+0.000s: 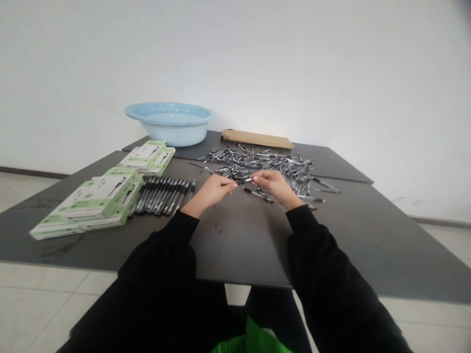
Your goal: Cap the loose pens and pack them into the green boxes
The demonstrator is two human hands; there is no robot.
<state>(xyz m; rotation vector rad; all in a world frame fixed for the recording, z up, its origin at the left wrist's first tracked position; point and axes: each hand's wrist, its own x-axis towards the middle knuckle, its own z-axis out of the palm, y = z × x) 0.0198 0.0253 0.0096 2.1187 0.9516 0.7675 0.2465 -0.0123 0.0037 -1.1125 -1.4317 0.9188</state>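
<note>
A black and clear pen [243, 181] lies crosswise between my hands, just in front of the loose pile. The fingers of my left hand [215, 190] pinch its left end, and my right hand [273, 185] grips the right end. Behind and to the right spreads a big heap of similar pens [257, 162], jumbled in all directions. A few single pens lie near my right wrist. Left of my left hand, a neat row of pens [164, 196] lies side by side, all slanting the same way.
Green and white boxes with a pen picture [99, 196] are stacked at the left. Behind them stands a light blue basin [172, 130], near the white wall. A flat brown cardboard piece [257, 138] lies beyond the heap. The dark table [235, 245] has its front edge close to my body.
</note>
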